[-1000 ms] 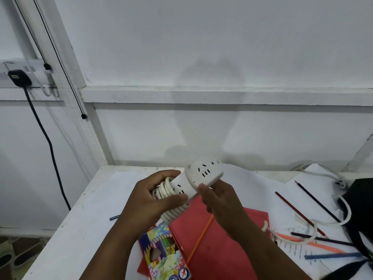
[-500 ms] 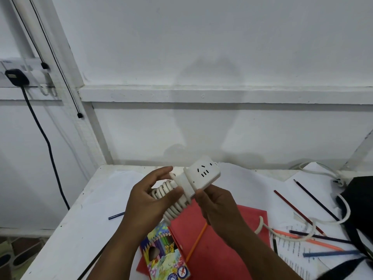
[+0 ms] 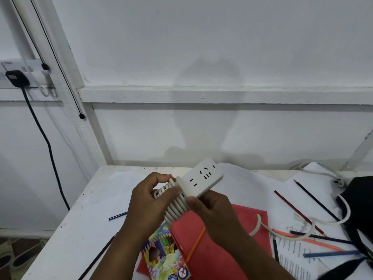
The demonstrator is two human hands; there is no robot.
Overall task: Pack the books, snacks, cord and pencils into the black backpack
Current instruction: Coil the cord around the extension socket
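The white power strip (image 3: 202, 179) is held up above the counter (image 3: 66, 235), near the middle of the view, with its socket face turned up toward the camera. Its white cord (image 3: 175, 203) is wound in many tight loops around the lower half of the strip. The left hand (image 3: 149, 201) has its grip closed on the coiled part, with the thumb lying across the loops and the fingers behind them. The right hand (image 3: 210, 209) grasps the strip from below and from the right; its thumb presses on the edge of the strip just where the loops end.

The free end of the cord (image 3: 286, 234) comes out from behind the right wrist, lies over the red book (image 3: 220, 245) and runs to the right toward the black backpack (image 3: 361, 209), which is at the right edge of the counter and only partly in view.

Under the hands lies a colourful pencil box (image 3: 167, 257), touching the left edge of the red book. An orange pencil (image 3: 196, 244) lies slanted on the red book. A short blue pencil (image 3: 118, 215) lies alone on the counter to the left of the hands. More pencils, red (image 3: 290, 205), dark (image 3: 314, 199), orange (image 3: 314, 242) and blue (image 3: 331, 254), are scattered over white sheets of paper (image 3: 292, 257) between the red book and the backpack.

On the wall at the left, a black plug (image 3: 17, 77) sits in a socket, and its black cable hangs down.
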